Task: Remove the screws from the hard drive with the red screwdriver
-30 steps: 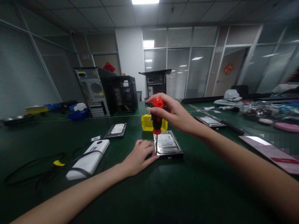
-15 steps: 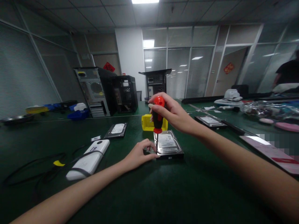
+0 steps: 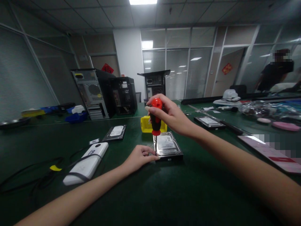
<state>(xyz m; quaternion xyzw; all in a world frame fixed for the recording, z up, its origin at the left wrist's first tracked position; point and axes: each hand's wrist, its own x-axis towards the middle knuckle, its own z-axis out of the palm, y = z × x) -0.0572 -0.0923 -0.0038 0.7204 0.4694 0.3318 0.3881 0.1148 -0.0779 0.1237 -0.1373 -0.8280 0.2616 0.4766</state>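
Observation:
My right hand (image 3: 168, 114) grips the red and black handle of a screwdriver (image 3: 156, 121), which stands upright with its shaft pointing down. Its tip meets the near left corner of a silver hard drive (image 3: 167, 142) lying flat on the green table (image 3: 150, 194). At that same corner, my left hand (image 3: 141, 157) has its thumb and fingers closed round the lower end of the shaft; the tip itself is too small to make out. Just behind the drive sits a yellow tray (image 3: 146, 125), partly hidden by the screwdriver.
Left are another hard drive (image 3: 115, 132), a white power bank (image 3: 88, 164) with a black cable, and blue bins (image 3: 76, 117). Computer cases (image 3: 94, 91) stand behind. Right are a third drive (image 3: 209, 122) and a pink panel (image 3: 270, 153). A person (image 3: 274, 73) stands far right.
The view has shifted slightly, so most things appear a little further left. More of the person at the far right shows. Both hands keep nearly the same place at the drive.

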